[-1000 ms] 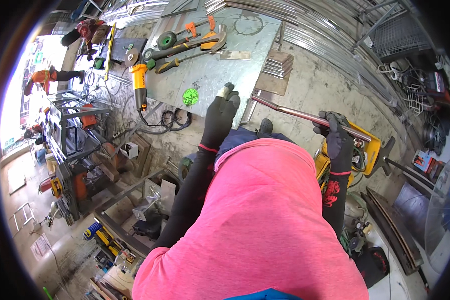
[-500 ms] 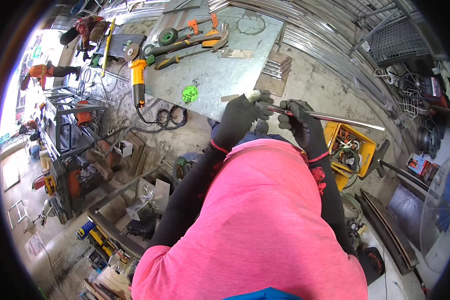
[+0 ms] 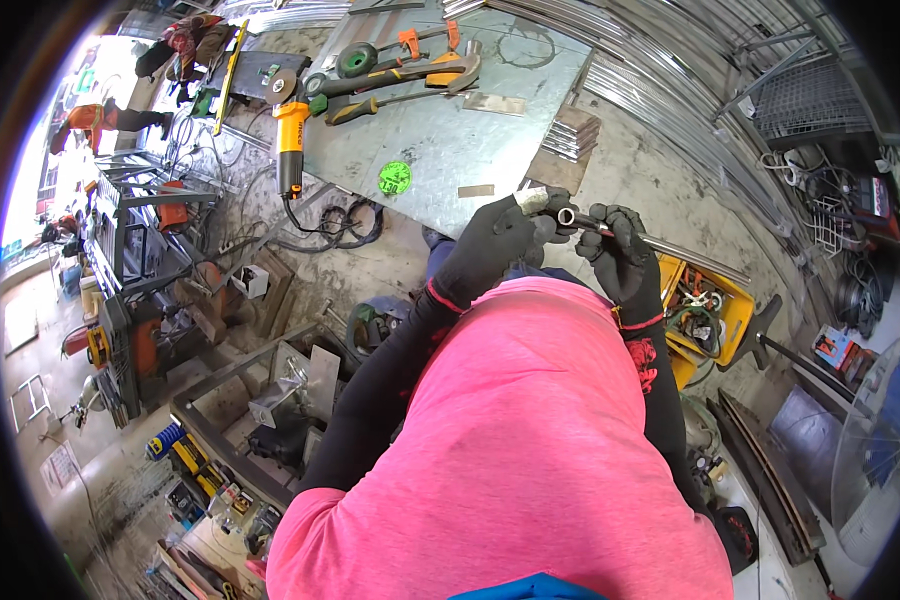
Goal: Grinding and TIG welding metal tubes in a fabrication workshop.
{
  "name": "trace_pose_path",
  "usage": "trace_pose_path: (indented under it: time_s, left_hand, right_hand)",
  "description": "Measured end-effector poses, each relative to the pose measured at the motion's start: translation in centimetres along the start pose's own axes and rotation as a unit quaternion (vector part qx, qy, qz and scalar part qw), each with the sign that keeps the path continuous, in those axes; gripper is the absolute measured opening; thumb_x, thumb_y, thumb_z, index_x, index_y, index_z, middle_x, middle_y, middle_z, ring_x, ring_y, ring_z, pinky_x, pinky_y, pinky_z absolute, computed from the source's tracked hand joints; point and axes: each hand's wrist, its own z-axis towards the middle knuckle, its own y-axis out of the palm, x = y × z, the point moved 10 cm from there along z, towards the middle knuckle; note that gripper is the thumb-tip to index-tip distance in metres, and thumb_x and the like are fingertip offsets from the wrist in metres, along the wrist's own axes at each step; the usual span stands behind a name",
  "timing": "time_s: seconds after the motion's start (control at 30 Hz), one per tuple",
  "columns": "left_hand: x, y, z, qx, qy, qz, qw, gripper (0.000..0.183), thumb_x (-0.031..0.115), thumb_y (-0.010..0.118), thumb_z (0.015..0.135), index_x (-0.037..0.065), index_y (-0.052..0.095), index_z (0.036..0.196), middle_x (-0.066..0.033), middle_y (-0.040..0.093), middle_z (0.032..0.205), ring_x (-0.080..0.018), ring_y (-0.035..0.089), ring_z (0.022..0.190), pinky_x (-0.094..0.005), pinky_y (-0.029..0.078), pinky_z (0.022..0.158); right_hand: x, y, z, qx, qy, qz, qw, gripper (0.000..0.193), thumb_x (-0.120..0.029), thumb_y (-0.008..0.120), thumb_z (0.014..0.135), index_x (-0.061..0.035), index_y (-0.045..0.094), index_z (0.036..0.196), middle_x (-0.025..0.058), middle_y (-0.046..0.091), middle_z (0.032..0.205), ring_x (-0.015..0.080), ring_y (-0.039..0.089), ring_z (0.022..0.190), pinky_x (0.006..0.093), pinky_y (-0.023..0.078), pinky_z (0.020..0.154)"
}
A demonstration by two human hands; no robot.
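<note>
We locate the metal tube (image 3: 692, 256) in front of our pink shirt (image 3: 530, 420), off the near right corner of the table (image 3: 450, 150). The tube's long axis runs crosswise: its hollow end lies at the left and faces up toward us, while its length extends to the right and slightly back toward our side.

Our right hand (image 3: 622, 250) is clamped on the tube a short way from the hollow end. Our left hand (image 3: 495, 243) is nearer that end; the end lies directly to the right of its curled fingers. We cannot tell whether those fingers press on the tube or only lie against it.

The governing relation is therefore end-on: left hand at the mouth, right hand along the shaft. Beyond the right hand, the tube's far length passes above the yellow box (image 3: 743, 325) in our view.
</note>
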Motion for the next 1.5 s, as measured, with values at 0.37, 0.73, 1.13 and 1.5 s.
trace_pose_path:
  time_s: [0.37,0.73,1.13,1.5]
  left_hand:
    - [-0.7,-0.1,0.9,-0.021,-0.062,0.052,0.996,0.041,0.025,0.066,0.112,-0.008,0.069,0.136,-0.0147,0.078,0.107,-0.0152,0.073,0.088,-0.0306,0.061,0.076]
    - [-0.3,2.0,1.0,-0.030,-0.023,0.119,0.992,0.028,0.004,0.072,0.101,-0.004,0.068,0.128,-0.0079,0.076,0.110,-0.0108,0.070,0.091,-0.0286,0.058,0.078]
    - [2.2,4.3,0.9,-0.084,0.030,0.232,0.969,0.037,0.004,0.076,0.099,-0.004,0.072,0.134,-0.0059,0.078,0.114,-0.0092,0.070,0.100,-0.0279,0.058,0.088]
    - [3.4,5.2,0.4,-0.044,0.286,0.436,0.852,0.038,0.013,0.080,0.092,0.006,0.077,0.129,-0.0176,0.076,0.101,-0.0338,0.073,0.079,-0.0416,0.058,0.070]
  right_hand:
    - [-1.1,0.5,-0.3,0.014,-0.018,-0.092,0.996,0.040,-0.028,0.068,0.109,0.0021,0.060,0.134,0.0176,0.066,0.134,0.0279,0.073,0.100,0.0436,0.063,0.085]
    - [2.3,2.0,-0.7,-0.088,0.118,0.262,0.954,0.033,-0.024,0.055,0.114,0.0012,0.060,0.134,0.0224,0.064,0.143,0.0449,0.067,0.126,0.0615,0.060,0.101]
    - [2.3,2.0,-0.4,-0.032,0.130,0.183,0.974,0.028,-0.017,0.052,0.115,-0.0002,0.057,0.137,0.0207,0.065,0.141,0.0406,0.069,0.124,0.0579,0.059,0.104]
    - [-4.0,-0.5,-0.6,0.063,0.005,-0.050,0.997,0.050,-0.050,0.061,0.112,-0.0121,0.062,0.144,0.0174,0.070,0.141,0.0152,0.069,0.079,0.0358,0.059,0.071]
